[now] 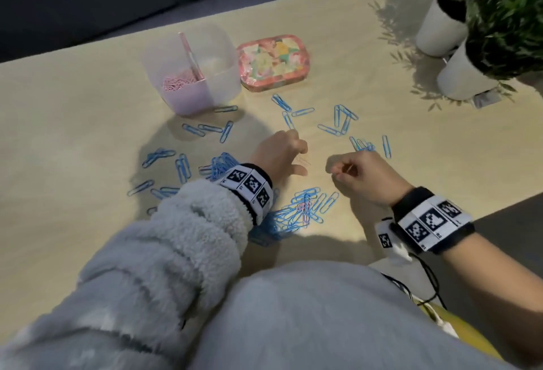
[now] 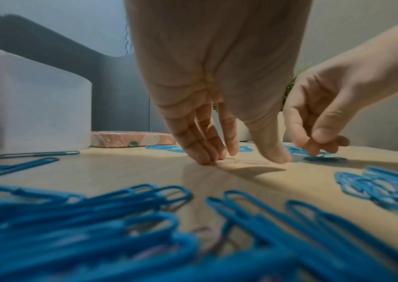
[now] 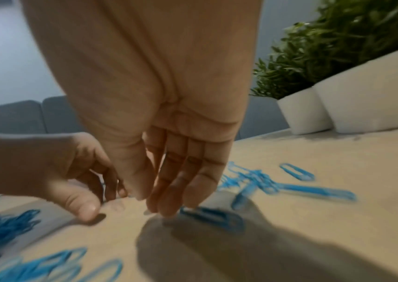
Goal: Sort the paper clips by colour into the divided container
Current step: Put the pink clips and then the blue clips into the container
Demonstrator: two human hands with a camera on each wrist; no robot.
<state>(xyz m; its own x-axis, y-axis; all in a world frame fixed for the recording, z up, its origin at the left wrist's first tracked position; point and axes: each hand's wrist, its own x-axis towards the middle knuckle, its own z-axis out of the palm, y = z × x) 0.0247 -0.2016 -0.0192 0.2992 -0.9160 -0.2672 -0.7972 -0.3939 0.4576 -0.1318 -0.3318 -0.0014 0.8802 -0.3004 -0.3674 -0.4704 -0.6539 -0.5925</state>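
The table is pale wood, and blue clips lie scattered over most of its near half: long, thin wire loops in a bright sky blue, some single, some in tangled heaps. One heap sits just near of the gap between the two hands, with a few pink clips mixed in; another heap lies beside the left wrist, and loose singles spread toward the far side. In the left wrist view the nearest blue clips fill the foreground, blurred, with faint pink loops among them. The container stands at the far left of the clips, a translucent box with rounded corners and inner dividers; its near-left compartment holds a mound of pink clips, and a pink stick leans in it. Just right of it lies a flat tin with a pink floral lid. The left hand reaches down to the table, fingers straight and close together with tips on the wood, thumb set apart beside them, a narrow gap over what looks like a thin pale clip, too faint to tell. The right hand hovers just right of it, fingers loosely bent toward the thumb; whether it holds anything I cannot tell. Two white pots with green plants stand at the far right corner.
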